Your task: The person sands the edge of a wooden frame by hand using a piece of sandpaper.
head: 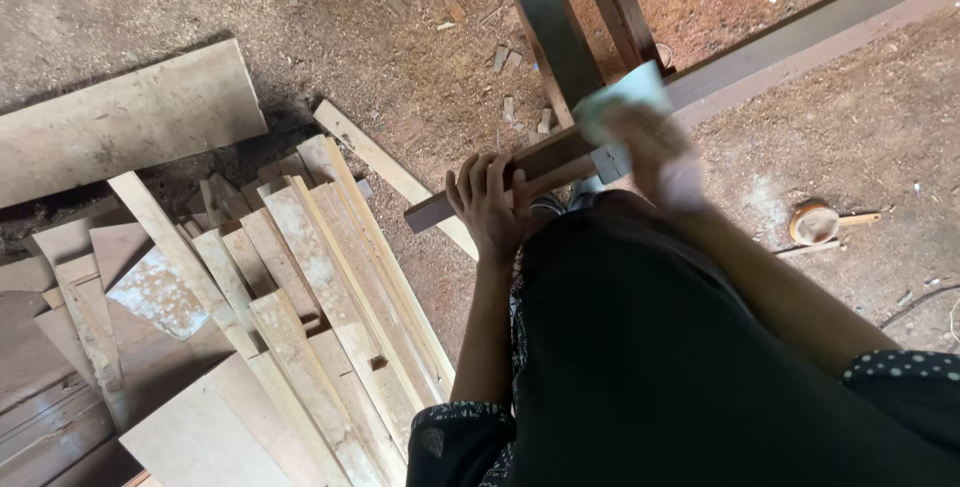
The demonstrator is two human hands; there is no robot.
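A long dark wooden strip (780, 52) runs from the lower middle up to the right edge. My left hand (490, 205) grips its near end, fingers wrapped over the top. My right hand (650, 152) is blurred and presses a pale sheet of sandpaper (622, 97) onto the strip a little farther along. My dark clothing (650, 347) fills the lower right.
A heap of pale wooden slats and boards (300, 287) lies on the left, with a wide plank (120, 117) behind it. Wooden legs of a stand (560, 27) rise at the top middle. A small round bowl with a stick (815, 222) sits on the sawdust floor at the right.
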